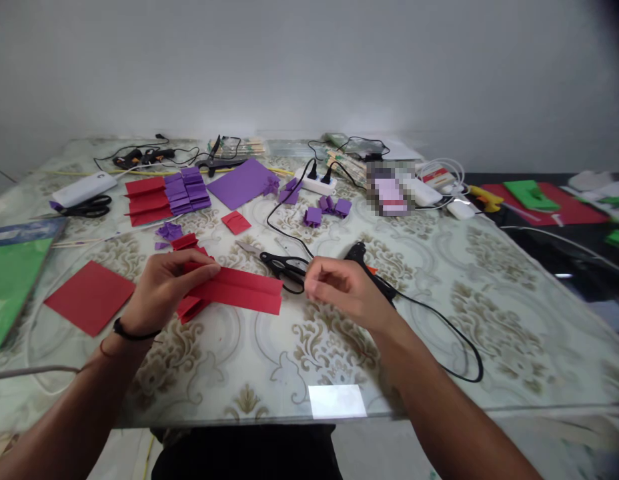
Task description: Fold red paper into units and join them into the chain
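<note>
My left hand (pixel 162 287) pinches one end of a creased red paper strip (pixel 244 290) between thumb and fingers. The strip's other end points right, free, above the patterned tabletop. Beneath and behind it lie folded red paper pieces (pixel 189 310), partly hidden. My right hand (pixel 339 290) is apart from the strip, its fingers curled towards the thumb with nothing visible in them. It is beside the handles of black scissors (pixel 284 265), whose blades point to the upper left. A black glue gun (pixel 357 253) lies just behind this hand, partly covered by it.
A red paper square (pixel 89 298) and green sheets (pixel 19 280) lie at left. Farther back are pleated purple paper (pixel 187 191), a purple sheet (pixel 244 183), small purple folded pieces (pixel 313 217) and a white power strip (pixel 317 181). A black cable (pixel 454 327) loops at right.
</note>
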Demonstrator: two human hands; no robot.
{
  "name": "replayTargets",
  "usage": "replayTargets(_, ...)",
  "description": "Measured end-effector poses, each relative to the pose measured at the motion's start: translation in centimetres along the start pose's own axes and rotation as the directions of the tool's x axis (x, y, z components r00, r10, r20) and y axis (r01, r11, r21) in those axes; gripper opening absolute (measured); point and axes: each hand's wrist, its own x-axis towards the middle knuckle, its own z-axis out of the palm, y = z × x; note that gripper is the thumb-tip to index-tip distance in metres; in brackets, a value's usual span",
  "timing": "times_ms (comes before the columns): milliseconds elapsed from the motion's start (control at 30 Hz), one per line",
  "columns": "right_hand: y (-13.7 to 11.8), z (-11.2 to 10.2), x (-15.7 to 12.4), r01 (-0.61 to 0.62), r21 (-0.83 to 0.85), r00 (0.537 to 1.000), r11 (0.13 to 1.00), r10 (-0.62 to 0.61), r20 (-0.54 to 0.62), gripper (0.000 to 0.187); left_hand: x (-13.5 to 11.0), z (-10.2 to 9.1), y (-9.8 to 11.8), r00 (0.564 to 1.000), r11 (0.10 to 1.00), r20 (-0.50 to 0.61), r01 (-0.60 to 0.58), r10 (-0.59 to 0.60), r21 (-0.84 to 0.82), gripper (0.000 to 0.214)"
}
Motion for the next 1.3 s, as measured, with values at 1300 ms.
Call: replayTargets(1300, 1.7, 3.9, 1.1, -0.127, 0.147, 0.954, 0.981, 0.161, -0.254, 0.027, -1.7, 5.0, 0.3, 0.931, 0.968, 0.36, 0.14, -0.057, -0.208, 0.041)
